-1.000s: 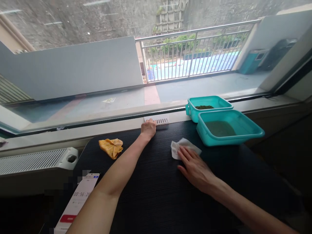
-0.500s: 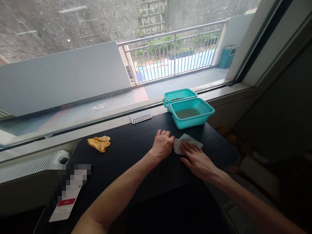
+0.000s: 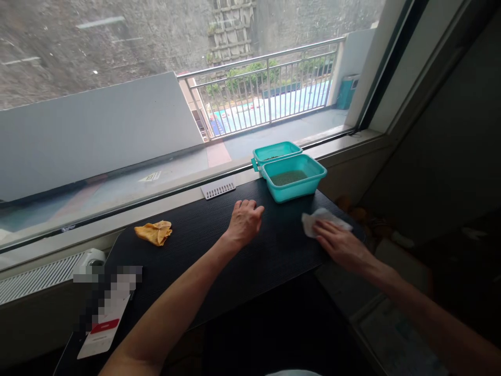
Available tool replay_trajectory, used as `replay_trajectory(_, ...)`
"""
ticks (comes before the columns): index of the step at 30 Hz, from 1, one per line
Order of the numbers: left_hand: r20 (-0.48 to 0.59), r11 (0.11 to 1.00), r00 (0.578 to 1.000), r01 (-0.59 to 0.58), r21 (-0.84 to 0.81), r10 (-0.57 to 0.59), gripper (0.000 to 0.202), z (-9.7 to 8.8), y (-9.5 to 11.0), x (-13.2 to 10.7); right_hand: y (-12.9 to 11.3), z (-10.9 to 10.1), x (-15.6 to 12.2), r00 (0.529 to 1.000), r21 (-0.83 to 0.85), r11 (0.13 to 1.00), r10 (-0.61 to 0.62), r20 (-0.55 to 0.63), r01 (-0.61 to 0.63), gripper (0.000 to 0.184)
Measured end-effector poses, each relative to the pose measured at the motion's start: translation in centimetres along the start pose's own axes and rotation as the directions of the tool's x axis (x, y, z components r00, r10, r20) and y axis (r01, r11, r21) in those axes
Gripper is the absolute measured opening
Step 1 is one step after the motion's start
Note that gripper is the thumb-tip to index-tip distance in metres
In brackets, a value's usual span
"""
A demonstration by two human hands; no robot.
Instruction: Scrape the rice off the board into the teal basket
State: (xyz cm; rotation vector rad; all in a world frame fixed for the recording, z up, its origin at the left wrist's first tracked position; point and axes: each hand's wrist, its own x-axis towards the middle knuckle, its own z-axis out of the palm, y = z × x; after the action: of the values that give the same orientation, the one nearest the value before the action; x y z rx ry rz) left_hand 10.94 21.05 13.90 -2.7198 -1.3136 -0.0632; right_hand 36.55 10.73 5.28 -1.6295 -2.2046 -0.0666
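Observation:
My right hand (image 3: 337, 241) presses a white wipe (image 3: 326, 216) flat against the black table (image 3: 211, 235) near its right end. The fingers lie over the cloth, which sticks out past the fingertips. My left hand (image 3: 246, 222) rests on the middle of the table with its fingers curled under. Nothing shows in it, though the palm side is hidden. Behind my hands, a turquoise tub (image 3: 293, 183) stands on the table with some dark greenish content at the bottom. A second turquoise tub (image 3: 276, 150) sits behind it, by the window.
A crumpled yellow cloth (image 3: 154, 233) lies at the table's left. A white slotted plate (image 3: 219, 189) lies by the window sill. A white and red card-like item (image 3: 97, 337), partly pixelated, is at the near left. A radiator (image 3: 50, 271) stands beyond the left edge.
My right hand has slid the wipe rightward across the table, away from my left hand. My left hand stays curled on the tabletop. The whole view has shifted slightly.

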Motion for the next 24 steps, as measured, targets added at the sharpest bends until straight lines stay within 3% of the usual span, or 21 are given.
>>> replay_trajectory(3, 0.024, 1.000, 1.000, 0.018, 0.003, -0.018, 0.025, 0.4, -0.5, 0.1, -0.6, -0.1, -0.8, 0.997, -0.016, 0.998, 0.054, -0.053, -0.055, 0.036)
replay_trajectory(7, 0.049, 1.000, 0.999, -0.005, 0.004, 0.004, 0.024, 0.8, -0.1, 1.0, -5.5, 0.8, -2.3, 0.989, 0.063, 0.987, -0.148, -0.013, 0.149, 0.034)
replay_trajectory(9, 0.056, 1.000, 0.998, -0.022, 0.006, 0.022, 0.025, 0.8, -0.2, 1.1, -4.8, 0.2, -3.1, 0.986, 0.077, 0.983, -0.164, -0.035, 0.166, 0.030)
replay_trajectory(12, 0.066, 1.000, 0.998, -0.020, 0.005, 0.020, 0.027, 1.0, -0.8, 0.7, -0.8, -1.1, -3.4, 0.990, 0.026, 1.000, 0.009, -0.143, -0.005, 0.032)
replay_trajectory(14, 0.073, 1.000, 0.997, -0.002, 0.001, 0.002, 0.027, 1.4, -1.1, 0.4, -0.2, -0.8, -2.8, 0.978, -0.001, 0.996, 0.092, -0.187, -0.094, 0.029)
replay_trajectory(16, 0.077, 1.000, 0.997, 0.012, -0.004, -0.012, 0.027, 1.7, -1.1, 0.3, -2.6, 0.5, -1.8, 0.984, -0.005, 0.997, 0.071, -0.162, -0.073, 0.031)
replay_trajectory(19, 0.075, 1.000, 0.997, 0.012, -0.007, -0.012, 0.027, 1.8, -1.4, 0.0, -6.6, 2.0, -0.4, 0.995, 0.043, 0.996, -0.082, -0.051, 0.084, 0.034)
replay_trajectory(21, 0.068, 1.000, 0.997, 0.018, -0.004, -0.018, 0.027, 1.4, -2.3, -0.5, -5.8, 1.5, 0.6, 0.995, 0.058, 0.994, -0.092, -0.024, 0.093, 0.032)
replay_trajectory(24, 0.059, 0.998, 0.996, 0.066, 0.001, -0.066, 0.028, 1.2, -3.9, -1.6, -1.5, 0.2, 2.5, 0.991, 0.011, 0.995, 0.101, -0.086, -0.100, 0.035)
